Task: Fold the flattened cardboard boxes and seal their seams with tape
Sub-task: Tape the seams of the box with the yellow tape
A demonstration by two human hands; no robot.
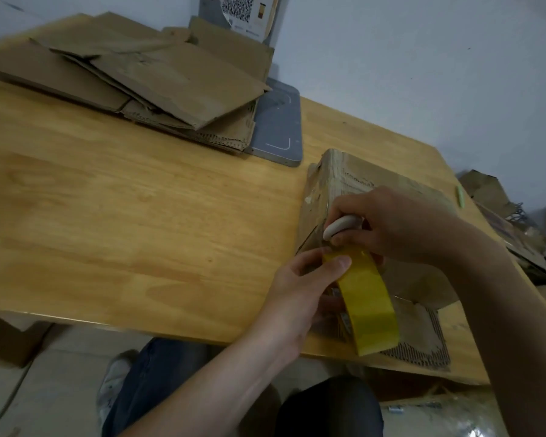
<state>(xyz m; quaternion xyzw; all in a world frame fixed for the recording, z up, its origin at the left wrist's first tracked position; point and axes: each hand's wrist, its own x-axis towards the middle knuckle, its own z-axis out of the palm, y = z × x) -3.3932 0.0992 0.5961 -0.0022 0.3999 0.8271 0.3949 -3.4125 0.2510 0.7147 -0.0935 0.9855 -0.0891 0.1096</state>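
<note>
Yellow tape (369, 304) is pinched in the left hand (300, 279) against the folded cardboard box (360, 171) at the right of the wooden tabletop (123, 200), and the right hand (391, 225) grips a small pale cutter (341, 227) on the box: a sealing step, probably near the cut. Next comes holding the tape taut, cutting it, then smoothing the end down. Flattened boxes (139, 80) are stacked far left, partly over a grey pad (278, 121), with a pale wall behind.

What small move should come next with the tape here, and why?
Probably draw the white tool across the yellow tape to cut it. The left hand grips the tape at the folded box, and the right hand holds the tool just above the tape's upper end.
</note>
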